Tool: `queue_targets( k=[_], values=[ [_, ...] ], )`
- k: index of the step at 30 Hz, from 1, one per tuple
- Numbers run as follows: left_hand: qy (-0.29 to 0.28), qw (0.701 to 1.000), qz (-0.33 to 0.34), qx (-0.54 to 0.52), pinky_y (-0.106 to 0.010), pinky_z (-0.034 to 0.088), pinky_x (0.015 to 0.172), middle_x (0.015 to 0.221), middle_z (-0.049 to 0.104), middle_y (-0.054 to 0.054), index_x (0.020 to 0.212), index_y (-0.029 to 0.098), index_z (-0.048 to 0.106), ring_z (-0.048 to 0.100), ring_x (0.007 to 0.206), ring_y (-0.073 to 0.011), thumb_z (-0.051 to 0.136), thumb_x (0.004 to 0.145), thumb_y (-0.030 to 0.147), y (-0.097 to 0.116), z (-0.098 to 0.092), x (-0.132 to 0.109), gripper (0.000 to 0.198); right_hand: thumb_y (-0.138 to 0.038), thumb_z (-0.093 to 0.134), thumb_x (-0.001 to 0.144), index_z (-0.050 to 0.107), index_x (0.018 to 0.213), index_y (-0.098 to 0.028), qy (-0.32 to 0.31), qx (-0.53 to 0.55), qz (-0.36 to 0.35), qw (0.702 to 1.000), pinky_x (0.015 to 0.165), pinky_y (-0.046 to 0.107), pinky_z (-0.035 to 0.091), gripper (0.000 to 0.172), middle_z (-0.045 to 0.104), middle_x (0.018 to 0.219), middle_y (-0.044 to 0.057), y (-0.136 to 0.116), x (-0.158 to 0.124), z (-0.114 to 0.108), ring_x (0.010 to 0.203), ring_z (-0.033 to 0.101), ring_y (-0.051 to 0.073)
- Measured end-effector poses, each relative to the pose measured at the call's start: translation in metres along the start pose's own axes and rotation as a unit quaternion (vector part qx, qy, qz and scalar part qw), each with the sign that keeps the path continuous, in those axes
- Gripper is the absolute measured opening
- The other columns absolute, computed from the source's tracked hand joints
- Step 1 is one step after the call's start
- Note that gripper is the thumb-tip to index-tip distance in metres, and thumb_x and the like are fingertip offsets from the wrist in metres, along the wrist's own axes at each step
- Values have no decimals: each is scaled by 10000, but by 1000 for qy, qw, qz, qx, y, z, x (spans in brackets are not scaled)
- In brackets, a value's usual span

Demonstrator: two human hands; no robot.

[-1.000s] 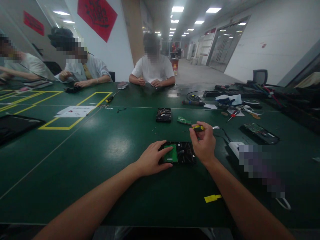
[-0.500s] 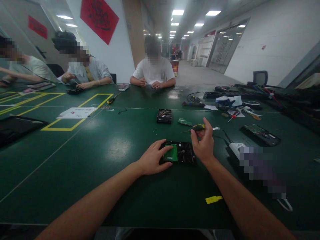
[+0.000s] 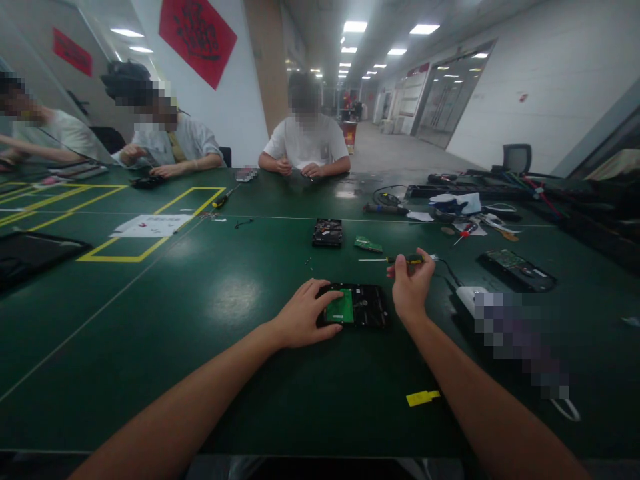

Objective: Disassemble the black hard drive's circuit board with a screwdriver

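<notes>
A black hard drive [image 3: 371, 307] with a green circuit board [image 3: 341, 308] on its left half lies flat on the table in front of me. My left hand [image 3: 307, 315] grips the drive's left end, thumb along the near edge and fingers over the board and far edge. My right hand [image 3: 411, 283] is closed on a screwdriver [image 3: 413, 259] with a dark and yellow handle. Its thin shaft points left, level above the table and apart from the drive. Several tiny screws [image 3: 309, 263] lie beyond the left hand.
Beyond the drive lie another hard drive [image 3: 327, 233] and a loose green circuit board [image 3: 369, 245]. To the right are a third drive [image 3: 517, 269], a white power strip [image 3: 473, 298] and a yellow tag [image 3: 423, 398]. People sit across the green table [image 3: 200, 373].
The screwdriver has turned in my right hand, and its shaft now shows longer, pointing left. My right fingers have curled around the handle. The left hand stays on the drive.
</notes>
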State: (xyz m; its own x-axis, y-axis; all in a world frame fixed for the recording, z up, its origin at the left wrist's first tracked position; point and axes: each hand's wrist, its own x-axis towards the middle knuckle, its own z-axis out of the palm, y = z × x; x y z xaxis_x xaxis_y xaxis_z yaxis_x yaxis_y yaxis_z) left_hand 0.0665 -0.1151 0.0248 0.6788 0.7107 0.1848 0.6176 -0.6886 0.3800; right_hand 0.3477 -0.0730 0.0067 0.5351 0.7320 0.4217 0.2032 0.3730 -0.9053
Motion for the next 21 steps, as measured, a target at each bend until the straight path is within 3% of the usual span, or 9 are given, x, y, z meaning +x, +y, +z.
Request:
queue_targets(
  k=[8, 14, 21],
  values=[
    [13, 1000, -8, -5, -616, 398, 1167, 1510, 460, -129, 1475, 308, 514, 432, 1397, -394, 727, 856, 566, -6, -5, -6, 703, -490, 744, 850, 425, 1320, -253, 49, 44, 95, 993, 513, 253, 522, 615, 631, 866, -62, 18, 2, -9, 583, 653, 131],
    [6, 1000, -14, 1, -625, 382, 1178, 1533, 447, -129, 1487, 307, 506, 411, 1424, -402, 702, 872, 591, -14, -12, -14, 705, -465, 802, 798, 449, 1289, -264, 36, 57, 110, 992, 477, 232, 500, 637, 636, 858, -66, 7, -9, -25, 550, 634, 119],
    [6, 1000, 2, 14, -586, 385, 1184, 1529, 448, -134, 1498, 292, 499, 434, 1404, -375, 707, 878, 570, -24, -19, -20, 710, -443, 832, 759, 471, 1307, -263, 18, 49, 139, 989, 467, 223, 501, 681, 641, 826, -65, -10, -22, -62, 564, 639, 128]
  ],
)
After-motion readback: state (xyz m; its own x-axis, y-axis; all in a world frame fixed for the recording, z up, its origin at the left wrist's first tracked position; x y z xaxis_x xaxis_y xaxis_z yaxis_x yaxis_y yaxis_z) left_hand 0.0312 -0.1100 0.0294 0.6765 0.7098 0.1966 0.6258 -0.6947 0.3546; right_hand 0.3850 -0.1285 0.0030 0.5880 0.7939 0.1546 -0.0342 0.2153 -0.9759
